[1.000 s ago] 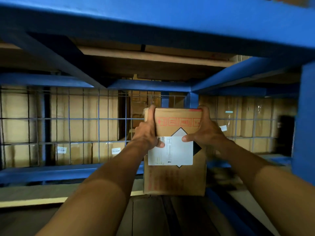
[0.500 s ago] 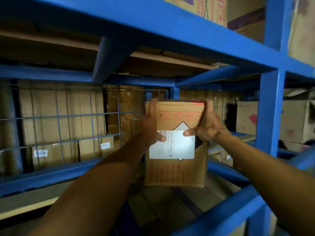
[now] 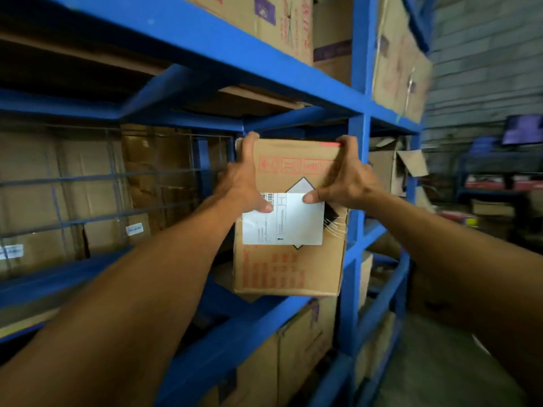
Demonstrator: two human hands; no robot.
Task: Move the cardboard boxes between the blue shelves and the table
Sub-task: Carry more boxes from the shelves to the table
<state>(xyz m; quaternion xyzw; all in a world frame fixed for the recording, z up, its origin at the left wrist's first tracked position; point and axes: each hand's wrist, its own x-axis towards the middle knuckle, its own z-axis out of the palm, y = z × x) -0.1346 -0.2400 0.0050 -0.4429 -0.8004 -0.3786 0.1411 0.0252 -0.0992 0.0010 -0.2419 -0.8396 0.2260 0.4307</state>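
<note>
I hold a tall cardboard box (image 3: 289, 268) with red print and a white label upright in the air, in front of the blue shelves (image 3: 357, 177). My left hand (image 3: 242, 180) grips its upper left edge, thumb on the label. My right hand (image 3: 345, 180) grips the upper right edge, thumb on the label too. The box's bottom hangs just above the front rail of the middle shelf (image 3: 258, 321).
Cardboard boxes (image 3: 279, 22) sit on the top shelf, and more boxes (image 3: 296, 345) fill the shelf below. A wire mesh (image 3: 88, 186) backs the middle bay, with boxes behind it. To the right are an open box (image 3: 393, 168), a concrete floor (image 3: 435, 362) and a dark table (image 3: 499, 183).
The box has come out of the middle bay toward me and to the right, past the front rail. The view has pulled back and swung right, showing the upright post and the aisle.
</note>
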